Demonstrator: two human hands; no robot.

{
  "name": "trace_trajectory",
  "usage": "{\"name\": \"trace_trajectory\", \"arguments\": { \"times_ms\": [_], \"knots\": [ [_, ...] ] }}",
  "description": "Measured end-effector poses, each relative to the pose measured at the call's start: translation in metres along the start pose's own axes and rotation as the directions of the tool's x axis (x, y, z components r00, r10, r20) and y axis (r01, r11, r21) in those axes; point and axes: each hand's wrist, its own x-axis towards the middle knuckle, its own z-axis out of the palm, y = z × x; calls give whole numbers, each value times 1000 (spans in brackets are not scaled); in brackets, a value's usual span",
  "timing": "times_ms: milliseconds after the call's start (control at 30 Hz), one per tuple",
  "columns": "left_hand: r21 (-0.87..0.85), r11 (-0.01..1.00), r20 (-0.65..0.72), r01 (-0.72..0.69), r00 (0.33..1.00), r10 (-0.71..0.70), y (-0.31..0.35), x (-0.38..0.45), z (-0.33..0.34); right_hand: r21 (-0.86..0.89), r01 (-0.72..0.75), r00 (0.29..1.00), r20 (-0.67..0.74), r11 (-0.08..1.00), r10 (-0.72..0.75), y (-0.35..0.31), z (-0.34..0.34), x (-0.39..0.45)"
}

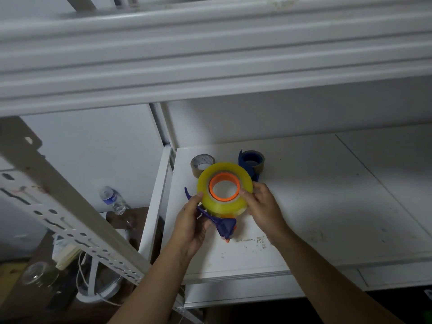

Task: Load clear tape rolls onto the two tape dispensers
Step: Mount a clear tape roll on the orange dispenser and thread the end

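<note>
A thick clear tape roll (223, 206), yellowish with an orange hub in its core, sits on a blue tape dispenser (223, 225) held just above the white shelf (315, 195). My left hand (190, 226) grips the dispenser from below and its thumb touches the roll's left side. My right hand (263, 206) holds the roll's right edge with curled fingers. Behind them a second blue dispenser (251, 161) carrying a brown roll rests on the shelf, and a loose brown tape roll (201, 163) lies to its left.
A white shelf board hangs low overhead. A slotted metal upright (70, 218) slants across the left. Below left, a plastic water bottle (113, 200), a glass jar (38, 274) and papers sit on a dark table.
</note>
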Motion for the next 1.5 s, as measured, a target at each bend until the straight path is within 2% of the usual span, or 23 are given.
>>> {"name": "trace_trajectory", "arguments": {
  "times_ms": [133,233,300,333,400,500,633,700,767,867,1033,1200,1267,1367,1433,1500],
  "knots": [
    [-76,997,-39,-17,999,14,-8,1,10,13,78,993,-85,997,-77,-6,10,0],
    [-159,987,-59,-14,998,5,-7,0,9,63,117,991,56,991,-121,-7,7,-1],
    [-192,981,-50,-5,999,-5,-2,0,5,-26,164,981,108,986,-160,-7,0,-4],
    [-195,981,-48,-1,999,-9,0,0,3,-146,225,973,83,963,-215,-5,-2,-6],
    [-205,979,-48,12,999,-22,2,0,1,-326,364,927,37,873,-373,1,-4,-6],
    [-220,975,-43,40,998,-50,3,-2,0,-457,517,833,76,723,-548,5,-3,-4],
    [-223,974,-38,46,998,-56,4,-4,-3,-661,609,679,148,439,-719,5,-2,-5],
    [-230,972,-41,44,998,-55,4,-4,-5,-684,614,664,179,393,-726,0,-1,-6],
    [-244,968,-35,50,998,-61,6,-4,-7,-654,617,690,183,438,-700,-5,-5,-4],
    [-264,962,-24,72,996,-81,8,-6,-9,-569,587,755,126,576,-644,-14,-13,0],
    [-300,948,19,106,994,-105,8,-6,-6,-489,564,780,50,666,-624,-23,-15,3],
    [-337,936,50,103,995,-92,13,-2,-5,-343,472,870,32,812,-492,-20,-3,-10],
    [-339,936,58,91,995,-76,17,-2,-4,-368,504,849,44,781,-527,-19,1,-12],
    [-322,943,65,90,995,-73,21,-4,-2,-466,588,756,27,661,-654,-16,6,-10],
    [-320,942,64,96,995,-80,20,-6,0,-517,608,703,-1,602,-711,-16,10,-9],
    [-326,940,75,95,994,-75,18,-8,2,-551,605,681,-16,575,-732,-17,12,-11]
  ]
}}
